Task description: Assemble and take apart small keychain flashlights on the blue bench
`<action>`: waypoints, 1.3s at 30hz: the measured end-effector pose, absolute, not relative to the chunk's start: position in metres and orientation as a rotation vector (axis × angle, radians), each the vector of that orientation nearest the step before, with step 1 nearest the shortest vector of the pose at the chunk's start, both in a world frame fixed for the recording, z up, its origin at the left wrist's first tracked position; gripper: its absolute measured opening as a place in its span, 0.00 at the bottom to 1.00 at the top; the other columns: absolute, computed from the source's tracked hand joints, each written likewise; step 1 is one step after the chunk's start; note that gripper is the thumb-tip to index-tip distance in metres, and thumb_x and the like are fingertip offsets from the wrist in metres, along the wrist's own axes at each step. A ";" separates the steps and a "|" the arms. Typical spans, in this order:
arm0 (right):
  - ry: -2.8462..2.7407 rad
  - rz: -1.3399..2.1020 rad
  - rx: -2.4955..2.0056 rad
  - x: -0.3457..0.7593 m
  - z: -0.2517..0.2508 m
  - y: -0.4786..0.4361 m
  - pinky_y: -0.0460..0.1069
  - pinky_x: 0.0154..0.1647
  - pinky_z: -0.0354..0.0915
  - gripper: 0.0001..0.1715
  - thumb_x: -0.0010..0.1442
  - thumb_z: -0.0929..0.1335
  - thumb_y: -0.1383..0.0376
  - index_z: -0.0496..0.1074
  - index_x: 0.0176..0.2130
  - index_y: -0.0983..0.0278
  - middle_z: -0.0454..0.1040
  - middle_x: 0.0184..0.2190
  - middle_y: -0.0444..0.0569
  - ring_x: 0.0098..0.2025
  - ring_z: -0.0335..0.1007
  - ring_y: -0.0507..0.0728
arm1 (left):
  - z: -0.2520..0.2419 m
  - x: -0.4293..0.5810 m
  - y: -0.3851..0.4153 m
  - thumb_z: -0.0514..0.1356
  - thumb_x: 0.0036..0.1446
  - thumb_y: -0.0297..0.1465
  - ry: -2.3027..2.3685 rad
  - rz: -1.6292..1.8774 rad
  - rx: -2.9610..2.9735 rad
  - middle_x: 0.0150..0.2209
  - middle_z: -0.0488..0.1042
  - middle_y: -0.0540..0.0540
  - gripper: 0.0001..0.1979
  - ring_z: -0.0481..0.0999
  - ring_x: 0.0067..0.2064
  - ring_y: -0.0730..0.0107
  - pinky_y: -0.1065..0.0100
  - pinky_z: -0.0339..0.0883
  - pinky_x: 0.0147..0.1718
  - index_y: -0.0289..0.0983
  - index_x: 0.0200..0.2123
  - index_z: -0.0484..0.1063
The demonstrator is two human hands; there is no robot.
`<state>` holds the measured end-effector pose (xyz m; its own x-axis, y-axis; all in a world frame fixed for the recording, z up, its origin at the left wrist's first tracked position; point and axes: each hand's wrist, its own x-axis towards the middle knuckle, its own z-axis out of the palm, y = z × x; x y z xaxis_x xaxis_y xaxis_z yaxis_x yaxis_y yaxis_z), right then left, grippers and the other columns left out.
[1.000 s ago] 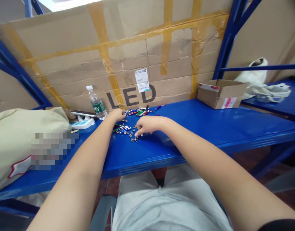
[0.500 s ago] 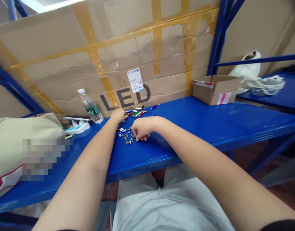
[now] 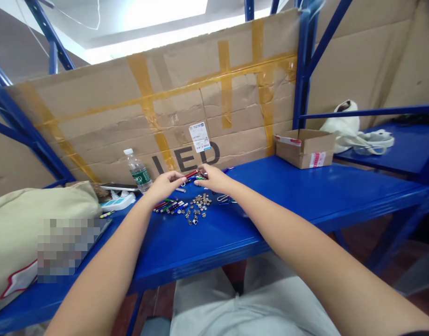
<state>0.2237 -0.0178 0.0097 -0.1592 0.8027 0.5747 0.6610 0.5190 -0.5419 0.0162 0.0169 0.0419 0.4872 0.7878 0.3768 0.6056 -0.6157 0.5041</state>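
Several slim coloured metal tubes lie on the blue table in two groups. My left hand (image 3: 167, 185) is closed at the end of a red tube (image 3: 192, 174), thumb and fingertips together there. Opposite it, my right hand (image 3: 214, 178) curves over the far group, thumb and fingers apart; some of its fingers are hidden. Green and blue tubes (image 3: 199, 178) show between the hands. Nearer to me are a second group of tubes (image 3: 170, 206), a heap of small round silver pieces (image 3: 201, 201) and several small metal bits (image 3: 193, 219). Metal clips (image 3: 223, 199) lie below my right wrist.
A water bottle (image 3: 140, 174) stands against the taped cardboard wall (image 3: 179, 112). Left are a power strip (image 3: 118, 202), a phone (image 3: 119, 186) and a beige bag (image 3: 42, 210). A small cardboard box (image 3: 305, 148) sits at the back right, by a blue post (image 3: 301, 84).
My right hand has left the small metal pieces and moved to the far tubes, its fingers opening. My left hand has shifted slightly left. The camera view has tilted up, and the silver heap now shows.
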 end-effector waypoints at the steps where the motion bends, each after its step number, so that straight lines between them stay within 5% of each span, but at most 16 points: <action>1: -1.916 0.286 -1.199 0.222 0.010 -0.019 0.48 0.39 0.65 0.12 0.57 0.68 0.65 0.68 0.41 0.67 0.74 0.41 0.54 0.41 0.71 0.56 | 0.041 0.015 0.013 0.59 0.52 0.44 1.143 0.831 2.403 0.37 0.77 0.45 0.18 0.75 0.39 0.63 0.65 0.67 0.40 0.35 0.37 0.72; 2: -1.945 0.374 -1.203 0.221 0.011 -0.020 0.47 0.35 0.65 0.05 0.59 0.65 0.67 0.67 0.37 0.66 0.75 0.36 0.51 0.35 0.72 0.54 | 0.040 0.014 0.011 0.59 0.52 0.44 1.123 0.822 2.383 0.37 0.77 0.45 0.18 0.75 0.39 0.64 0.65 0.67 0.40 0.35 0.37 0.72; 5: -1.982 0.603 -1.224 0.217 0.013 -0.024 0.44 0.24 0.62 0.09 0.61 0.59 0.72 0.64 0.31 0.66 0.71 0.26 0.45 0.22 0.67 0.49 | 0.036 0.015 0.009 0.59 0.53 0.42 1.074 0.854 2.342 0.37 0.76 0.45 0.17 0.75 0.38 0.65 0.65 0.68 0.39 0.35 0.38 0.70; 12: -2.131 0.743 -1.199 0.215 0.009 -0.026 0.43 0.19 0.60 0.07 0.63 0.59 0.68 0.64 0.35 0.65 0.69 0.21 0.41 0.16 0.64 0.48 | 0.024 0.036 -0.002 0.55 0.57 0.38 0.907 0.713 2.499 0.28 0.72 0.50 0.14 0.71 0.26 0.72 0.70 0.63 0.26 0.37 0.44 0.65; 18: -2.119 0.361 -1.387 0.221 0.014 -0.029 0.44 0.19 0.56 0.12 0.63 0.61 0.59 0.61 0.33 0.64 0.71 0.22 0.44 0.17 0.63 0.49 | 0.031 0.034 -0.008 0.49 0.61 0.40 1.034 0.677 2.555 0.25 0.69 0.51 0.15 0.66 0.25 0.73 0.71 0.58 0.25 0.36 0.35 0.70; 25: -2.298 0.227 -1.338 0.213 0.018 -0.039 0.46 0.24 0.55 0.14 0.66 0.56 0.61 0.64 0.37 0.65 0.71 0.21 0.45 0.21 0.63 0.51 | 0.032 0.034 -0.008 0.48 0.61 0.41 0.999 0.736 2.407 0.21 0.60 0.53 0.16 0.57 0.22 0.76 0.73 0.52 0.21 0.35 0.33 0.67; 29: -2.277 0.090 -1.408 0.208 0.019 -0.040 0.46 0.27 0.55 0.14 0.64 0.56 0.63 0.67 0.36 0.65 0.75 0.30 0.51 0.28 0.67 0.54 | 0.030 0.033 -0.004 0.49 0.60 0.42 0.979 0.751 2.363 0.20 0.59 0.54 0.16 0.55 0.21 0.77 0.73 0.51 0.21 0.35 0.30 0.66; 34: -2.249 -0.057 -1.490 0.207 0.017 -0.035 0.47 0.30 0.54 0.16 0.64 0.56 0.61 0.68 0.36 0.65 0.76 0.37 0.55 0.34 0.69 0.57 | 0.029 0.033 -0.004 0.48 0.61 0.42 1.048 0.768 2.446 0.22 0.64 0.52 0.17 0.61 0.23 0.74 0.72 0.55 0.23 0.35 0.32 0.68; 39: -2.061 0.146 -1.335 0.206 0.012 -0.029 0.47 0.29 0.55 0.17 0.63 0.55 0.65 0.63 0.26 0.65 0.73 0.25 0.51 0.28 0.65 0.54 | 0.026 0.044 -0.009 0.46 0.63 0.38 1.078 0.848 2.678 0.32 0.74 0.47 0.17 0.71 0.34 0.66 0.68 0.62 0.35 0.35 0.37 0.71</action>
<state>0.2058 -0.0285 0.0115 -0.2533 0.8450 0.4709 0.7704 0.4706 -0.4301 0.0441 -0.0093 0.0262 0.5862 0.6725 0.4517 0.5976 -0.7354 0.3194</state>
